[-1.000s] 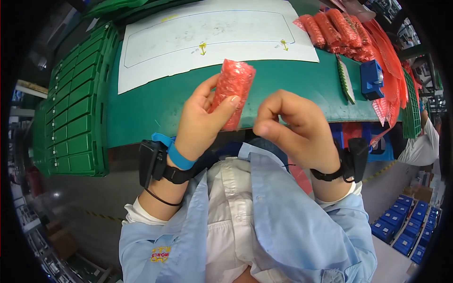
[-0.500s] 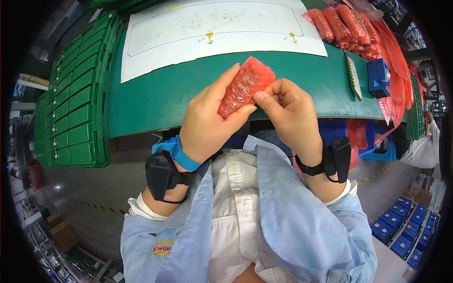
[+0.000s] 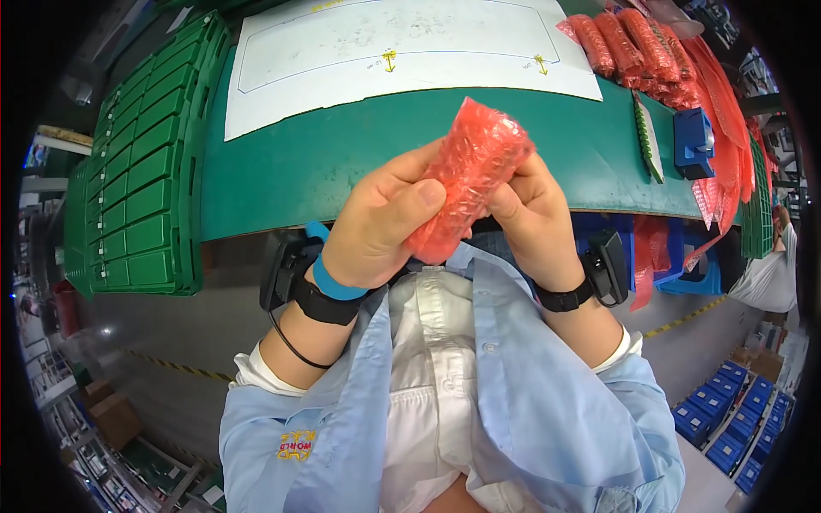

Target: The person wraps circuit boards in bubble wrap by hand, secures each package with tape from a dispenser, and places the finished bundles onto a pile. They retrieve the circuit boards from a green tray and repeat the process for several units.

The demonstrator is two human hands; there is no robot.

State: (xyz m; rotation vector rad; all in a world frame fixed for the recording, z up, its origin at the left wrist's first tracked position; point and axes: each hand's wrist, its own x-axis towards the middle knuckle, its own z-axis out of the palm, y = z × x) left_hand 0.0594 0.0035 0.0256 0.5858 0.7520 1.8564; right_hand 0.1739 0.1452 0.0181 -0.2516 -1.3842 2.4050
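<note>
You have the red roll (image 3: 477, 167) in both hands, above the table's (image 3: 286, 184) near edge. Your left hand (image 3: 380, 218) is closed round its left side, thumb laid across the front and fingers mostly hidden behind; that wrap probably carries the weight. Your right hand (image 3: 532, 214) is closed in on the right side, fingers curled behind and thumb at the near face, a grip that looks meant to steady the roll and keep its bubble film snug. Whether the right fingertips pinch a loose edge, you cannot tell from here.

The roll is tilted, its far end leaning right and standing out past both thumbs, perhaps so that end stays free. Its near end drops below your left thumb, toward your shirt (image 3: 556, 402).

Beyond your right fingers, to the right, lie more rolls (image 3: 633, 51), with red sheets (image 3: 723, 128) beside them, seemingly kept within that hand's reach. Nearer those fingers sits a blue block (image 3: 693, 144). The white board (image 3: 410, 73) lies ahead of both hands, the green crate (image 3: 145, 171) well left.
</note>
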